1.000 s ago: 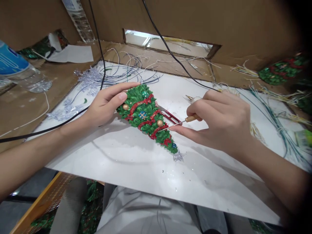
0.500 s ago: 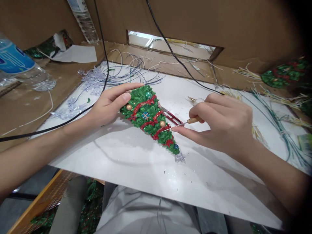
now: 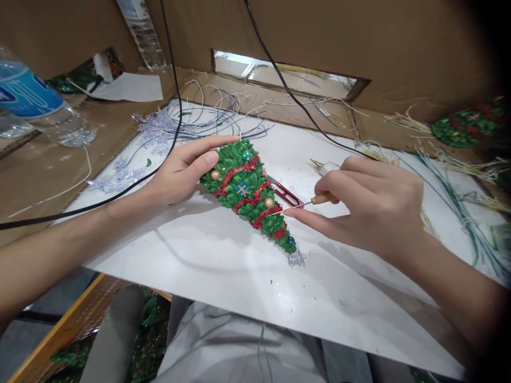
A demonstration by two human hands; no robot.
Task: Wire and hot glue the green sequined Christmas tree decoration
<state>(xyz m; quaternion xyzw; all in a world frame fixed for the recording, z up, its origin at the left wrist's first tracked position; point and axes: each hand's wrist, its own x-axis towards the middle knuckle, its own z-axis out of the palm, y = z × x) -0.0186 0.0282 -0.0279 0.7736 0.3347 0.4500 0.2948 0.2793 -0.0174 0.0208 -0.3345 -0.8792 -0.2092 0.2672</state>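
Observation:
A green Christmas tree ornament point(image 3: 235, 189) with red glittery ribbons, coloured balls and a clear star point(image 3: 296, 259) at its tip lies tilted, tip toward the lower right. My left hand point(image 3: 191, 167) is closed on its wide base, thumb on top. In my right hand point(image 3: 371, 205) is a thin metal pick point(image 3: 297, 206) with a wooden handle point(image 3: 324, 198), its point touching a red ribbon near the tip. Partly behind the ornament lies a red-handled tool point(image 3: 288, 194), its far end hidden. Just beyond my right hand is a glue bottle point(image 3: 325, 167) with a metal nozzle.
A white board point(image 3: 179, 276) covers the worktop. Loose wires point(image 3: 223, 119) and clear stars point(image 3: 155, 125) lie at the back left, with a water bottle point(image 3: 40, 101) beyond. Another tree point(image 3: 465, 127) is at right. A black cable point(image 3: 287, 96) hangs across. An orange basket point(image 3: 75, 324) stands below.
The whole view has shifted slightly to the right. My hands, the ornament and the pick keep nearly the same positions relative to each other.

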